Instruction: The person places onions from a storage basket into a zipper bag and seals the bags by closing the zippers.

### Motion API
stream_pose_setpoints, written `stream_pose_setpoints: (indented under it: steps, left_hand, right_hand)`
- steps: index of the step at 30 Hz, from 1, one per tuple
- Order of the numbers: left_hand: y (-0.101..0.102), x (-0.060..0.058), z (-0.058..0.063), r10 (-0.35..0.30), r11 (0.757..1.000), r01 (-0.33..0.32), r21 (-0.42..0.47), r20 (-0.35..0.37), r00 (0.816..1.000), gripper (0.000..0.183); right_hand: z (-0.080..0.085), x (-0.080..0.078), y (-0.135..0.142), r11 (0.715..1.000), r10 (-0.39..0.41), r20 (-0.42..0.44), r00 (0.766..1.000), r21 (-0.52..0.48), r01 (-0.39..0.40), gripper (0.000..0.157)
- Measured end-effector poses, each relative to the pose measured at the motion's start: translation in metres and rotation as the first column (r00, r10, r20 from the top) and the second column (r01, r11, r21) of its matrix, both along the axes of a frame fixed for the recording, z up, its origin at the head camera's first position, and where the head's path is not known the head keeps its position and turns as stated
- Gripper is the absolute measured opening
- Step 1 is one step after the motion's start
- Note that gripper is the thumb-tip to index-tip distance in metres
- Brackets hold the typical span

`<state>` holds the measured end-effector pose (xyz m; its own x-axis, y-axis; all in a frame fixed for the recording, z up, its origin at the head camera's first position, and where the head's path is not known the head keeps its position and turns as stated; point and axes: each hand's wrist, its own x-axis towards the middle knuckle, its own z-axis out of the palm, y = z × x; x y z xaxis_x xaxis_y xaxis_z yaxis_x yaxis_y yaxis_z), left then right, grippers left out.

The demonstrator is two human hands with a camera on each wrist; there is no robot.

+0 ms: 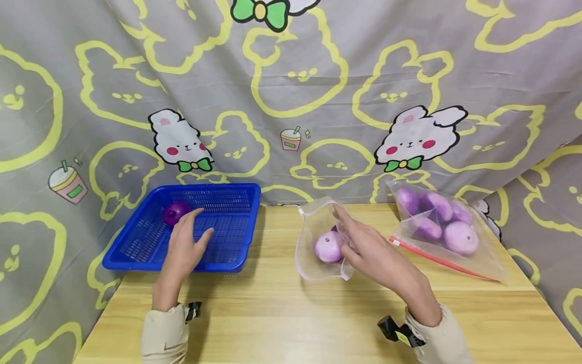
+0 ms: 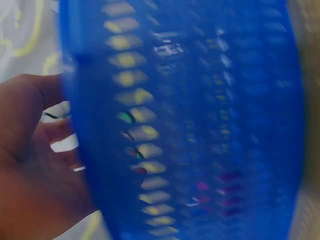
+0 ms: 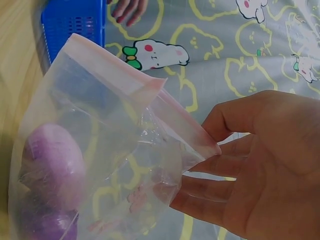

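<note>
My left hand (image 1: 185,242) reaches over the front of a blue plastic basket (image 1: 227,263), its thumb and fingers spread around nothing. A glossy purple onion (image 1: 176,213) sits inside the basket, beyond the fingers. In the blurred left wrist view, the basket's slotted side (image 2: 200,100) covers part of that hand. My right hand (image 1: 377,253) pinches the right edge of a clear zip bag (image 1: 305,253) between thumb and fingers, the bag's mouth spread wide. Inside lies a pale purple onion (image 1: 328,247); a darker purple one (image 3: 52,225) shows below it in the right wrist view.
At the right of the wooden table (image 1: 282,313) lies another clear bag (image 1: 486,263) with a red zip strip, holding several purple onions or similar vegetables (image 1: 460,237). A grey cartoon-print cloth (image 1: 318,126) hangs behind the table.
</note>
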<state>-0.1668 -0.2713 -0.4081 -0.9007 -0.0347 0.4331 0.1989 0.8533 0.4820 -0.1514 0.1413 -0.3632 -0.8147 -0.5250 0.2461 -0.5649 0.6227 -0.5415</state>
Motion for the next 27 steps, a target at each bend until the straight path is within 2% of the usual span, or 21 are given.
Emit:
stream_pose_setpoints:
  steps: [6, 9, 14, 17, 20, 25, 27]
  left_hand:
    - [-0.014, -0.007, -0.015, 0.088, 0.996, -0.087, -0.014, 0.072, 0.994, 0.054]
    - [-0.024, -0.011, -0.018, 0.104, 0.993, -0.098, -0.061, 0.1, 0.99, 0.057]
    - [-0.047, -0.027, -0.014, 0.103, 0.988, -0.086, -0.128, 0.131, 0.986, 0.065]
    - [-0.062, -0.037, -0.009, 0.123, 0.984, -0.097, -0.149, 0.181, 0.976, 0.069]
    - [-0.075, -0.048, -0.004, 0.148, 0.979, -0.103, -0.175, 0.264, 0.953, 0.071]
    - [-0.096, -0.066, 0.0, 0.177, 0.971, -0.081, -0.226, 0.444, 0.878, 0.081]
    - [-0.106, -0.073, 0.0, 0.171, 0.969, -0.058, -0.242, 0.48, 0.86, 0.086]
  right_hand:
    - [-0.001, -0.001, 0.0, 1.0, -0.01, 0.004, 1.0, 0.009, 0.01, 0.075]
    - [-0.003, -0.002, -0.001, 1.0, -0.012, 0.006, 1.0, 0.009, 0.012, 0.076]
    - [-0.006, -0.002, -0.002, 1.0, -0.006, -0.035, 0.999, 0.011, 0.006, 0.075]
    - [-0.008, -0.002, -0.003, 1.0, -0.003, -0.054, 0.999, 0.015, 0.004, 0.075]
    - [-0.009, -0.003, -0.003, 1.0, -0.006, -0.066, 0.998, 0.017, 0.007, 0.075]
    - [-0.01, -0.003, -0.003, 1.0, -0.003, -0.071, 0.997, 0.023, 0.005, 0.075]
    - [-0.01, -0.004, -0.002, 1.0, -0.01, -0.07, 0.997, 0.016, 0.011, 0.075]
